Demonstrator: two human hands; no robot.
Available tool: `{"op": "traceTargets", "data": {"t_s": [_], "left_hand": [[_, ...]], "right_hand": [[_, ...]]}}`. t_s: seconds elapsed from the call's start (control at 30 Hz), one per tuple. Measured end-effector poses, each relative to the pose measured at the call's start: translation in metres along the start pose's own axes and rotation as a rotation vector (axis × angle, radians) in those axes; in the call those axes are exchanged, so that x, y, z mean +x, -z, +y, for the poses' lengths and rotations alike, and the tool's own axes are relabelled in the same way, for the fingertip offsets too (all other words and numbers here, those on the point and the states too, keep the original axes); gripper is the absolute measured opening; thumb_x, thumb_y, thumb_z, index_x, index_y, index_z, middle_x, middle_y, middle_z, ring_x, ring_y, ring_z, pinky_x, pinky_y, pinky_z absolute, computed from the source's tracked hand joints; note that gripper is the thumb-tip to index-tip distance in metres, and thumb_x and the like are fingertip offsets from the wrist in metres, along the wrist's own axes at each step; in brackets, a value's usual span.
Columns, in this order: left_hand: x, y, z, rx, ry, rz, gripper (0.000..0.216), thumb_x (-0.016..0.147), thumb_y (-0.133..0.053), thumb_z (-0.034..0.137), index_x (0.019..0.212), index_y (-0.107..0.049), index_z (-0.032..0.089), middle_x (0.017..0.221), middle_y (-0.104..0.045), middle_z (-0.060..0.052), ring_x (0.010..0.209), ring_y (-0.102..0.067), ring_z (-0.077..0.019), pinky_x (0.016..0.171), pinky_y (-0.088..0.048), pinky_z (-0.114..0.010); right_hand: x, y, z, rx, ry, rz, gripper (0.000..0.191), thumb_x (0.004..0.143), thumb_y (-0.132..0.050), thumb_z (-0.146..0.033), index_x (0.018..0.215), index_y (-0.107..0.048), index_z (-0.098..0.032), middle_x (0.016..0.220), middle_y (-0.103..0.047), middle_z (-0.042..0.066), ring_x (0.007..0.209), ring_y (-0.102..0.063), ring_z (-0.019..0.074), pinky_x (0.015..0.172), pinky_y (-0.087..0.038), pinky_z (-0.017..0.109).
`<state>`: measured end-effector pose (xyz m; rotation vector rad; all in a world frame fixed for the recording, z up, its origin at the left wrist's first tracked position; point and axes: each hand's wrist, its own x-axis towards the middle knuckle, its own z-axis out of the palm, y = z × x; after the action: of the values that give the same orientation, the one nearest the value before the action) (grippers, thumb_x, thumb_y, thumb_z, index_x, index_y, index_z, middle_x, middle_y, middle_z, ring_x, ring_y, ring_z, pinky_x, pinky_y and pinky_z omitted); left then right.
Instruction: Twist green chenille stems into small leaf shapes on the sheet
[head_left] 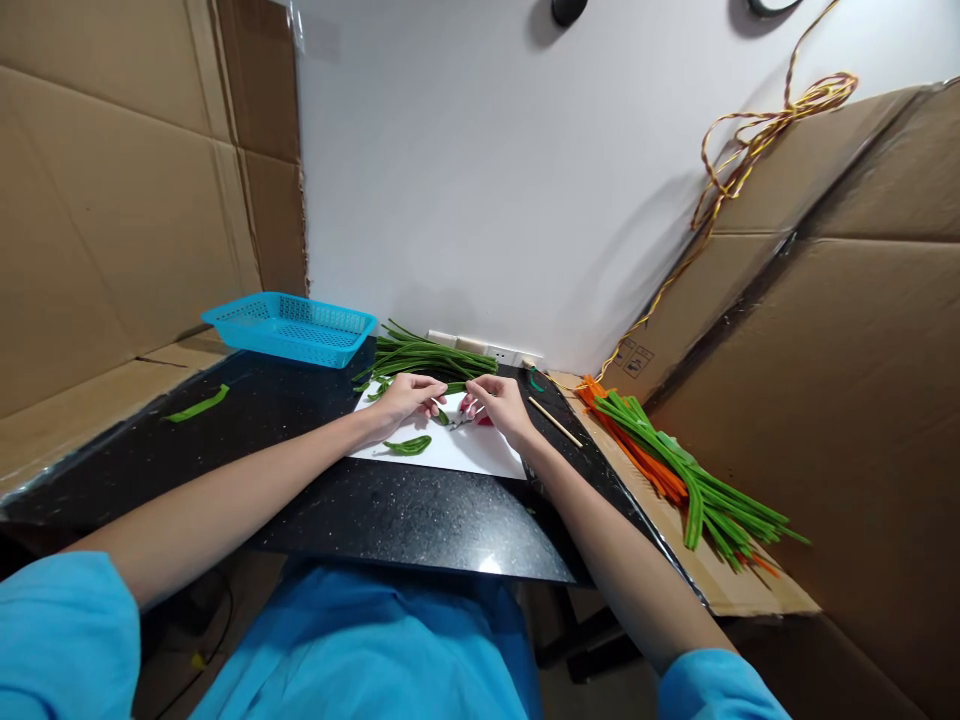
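Green chenille strip (pixel 456 387): our left hand (pixel 417 396) and right hand (pixel 495 398) pinch its ends, apparently steadying it over white paper (pixel 469 458) toward the table's (pixel 420 510) far edge.

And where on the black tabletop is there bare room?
One patch lies between the blue basket, the lone green strip and the white sheet; another between the sheet and the near edge of the tabletop. Crowded: the sheet around the left hand and right hand, and behind it, where dark green stems lie.
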<state>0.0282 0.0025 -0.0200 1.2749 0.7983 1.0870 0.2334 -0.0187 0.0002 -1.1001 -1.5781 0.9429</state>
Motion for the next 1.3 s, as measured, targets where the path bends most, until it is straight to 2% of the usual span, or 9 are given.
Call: {"op": "traceTargets", "data": {"t_s": [0.1, 0.23, 0.4, 0.67, 0.87, 1.0, 1.1, 1.3], "left_hand": [[-0.002, -0.002, -0.001, 0.067, -0.025, 0.007, 0.023, 0.076, -0.088, 0.031, 0.082, -0.078, 0.010, 0.071, -0.071, -0.008, 0.053, -0.058, -0.0103, 0.047, -0.042, -0.022], [-0.004, -0.005, -0.005, 0.141, -0.096, 0.003, 0.020, 0.074, -0.087, 0.027, 0.070, -0.076, 0.010, 0.059, -0.066, -0.005, 0.044, -0.049, -0.0080, 0.045, -0.038, -0.023], [-0.003, -0.006, -0.008, 0.109, -0.092, 0.046, 0.021, 0.071, -0.088, 0.026, 0.069, -0.075, 0.010, 0.057, -0.065, -0.004, 0.041, -0.048, -0.0077, 0.041, -0.035, -0.022], [-0.002, -0.003, -0.004, 0.106, -0.062, 0.078, 0.033, 0.070, -0.093, 0.030, 0.091, -0.075, 0.011, 0.066, -0.072, -0.007, 0.043, -0.055, -0.0103, 0.038, -0.037, -0.022], [0.002, 0.001, -0.008, 0.114, -0.116, 0.053, 0.030, 0.068, -0.092, 0.026, 0.086, -0.074, 0.010, 0.064, -0.072, -0.007, 0.042, -0.056, -0.0101, 0.043, -0.045, -0.024], [0.002, -0.001, -0.009, 0.220, -0.194, 0.072, 0.022, 0.070, -0.089, 0.021, 0.081, -0.072, 0.011, 0.061, -0.071, -0.005, 0.043, -0.058, -0.0110, 0.044, -0.044, -0.022], [0.000, -0.004, -0.009, 0.300, -0.253, 0.091, 0.021, 0.072, -0.087, 0.019, 0.081, -0.070, 0.011, 0.055, -0.066, -0.002, 0.041, -0.058, -0.0111, 0.042, -0.042, -0.020], [0.001, -0.007, -0.006, 0.190, -0.145, 0.033, 0.020, 0.083, -0.082, 0.026, 0.088, -0.071, 0.010, 0.067, -0.071, -0.005, 0.045, -0.058, -0.0106, 0.040, -0.043, -0.021]], "right_hand": [[-0.001, 0.001, 0.003, -0.062, 0.035, -0.002, 0.045, 0.078, -0.080, -0.060, 0.077, -0.069, -0.016, 0.070, -0.071, 0.006, 0.052, -0.061, 0.0132, 0.043, -0.049, 0.021], [-0.002, -0.001, 0.007, -0.237, 0.143, 0.018, 0.044, 0.079, -0.079, -0.058, 0.066, -0.066, -0.017, 0.056, -0.064, 0.003, 0.047, -0.057, 0.0137, 0.045, -0.044, 0.023], [-0.001, -0.006, 0.009, -0.469, 0.263, 0.081, 0.039, 0.084, -0.073, -0.050, 0.062, -0.066, -0.019, 0.056, -0.065, 0.003, 0.053, -0.058, 0.0147, 0.051, -0.040, 0.023], [-0.001, -0.005, 0.010, -0.359, 0.249, 0.116, 0.047, 0.090, -0.066, -0.060, 0.070, -0.071, -0.018, 0.071, -0.074, 0.008, 0.059, -0.064, 0.0178, 0.056, -0.049, 0.026], [0.001, -0.009, 0.013, -0.456, 0.325, 0.134, 0.040, 0.088, -0.068, -0.054, 0.065, -0.066, -0.020, 0.064, -0.067, 0.005, 0.060, -0.061, 0.0179, 0.058, -0.047, 0.027], [0.001, -0.012, 0.014, -0.495, 0.349, 0.107, 0.037, 0.087, -0.067, -0.047, 0.062, -0.062, -0.021, 0.059, -0.062, 0.003, 0.056, -0.056, 0.0163, 0.056, -0.041, 0.027], [0.000, -0.012, 0.013, -0.528, 0.339, 0.102, 0.038, 0.087, -0.067, -0.049, 0.063, -0.061, -0.021, 0.060, -0.063, 0.003, 0.056, -0.056, 0.0162, 0.057, -0.039, 0.027], [0.000, -0.007, 0.013, -0.434, 0.334, 0.168, 0.039, 0.092, -0.065, -0.053, 0.069, -0.067, -0.021, 0.070, -0.071, 0.006, 0.064, -0.063, 0.0192, 0.062, -0.048, 0.029]]}}
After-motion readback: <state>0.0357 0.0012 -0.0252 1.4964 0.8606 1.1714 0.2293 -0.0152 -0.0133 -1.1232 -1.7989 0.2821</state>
